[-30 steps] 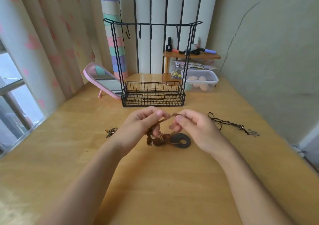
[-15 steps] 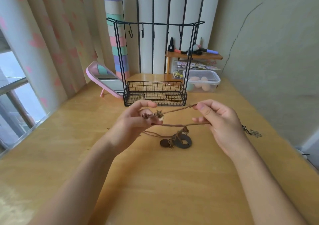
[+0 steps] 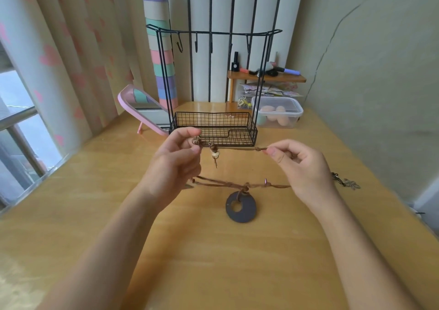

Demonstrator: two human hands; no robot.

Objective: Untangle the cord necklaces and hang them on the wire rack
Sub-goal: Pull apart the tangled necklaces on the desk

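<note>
While hands (image 3: pixel 175 160) (image 3: pixel 306 167) pinch it, taut cord necklace (image 3: pixel 245 187).

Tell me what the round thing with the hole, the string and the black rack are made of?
Round pendant: probably wood or stone; flat, matte, dark grey.
String: likely leather or waxed cord; thin, brown, knotted, dull.
Rack: metal wire, painted black; thin straight rods and grid basket.
</note>
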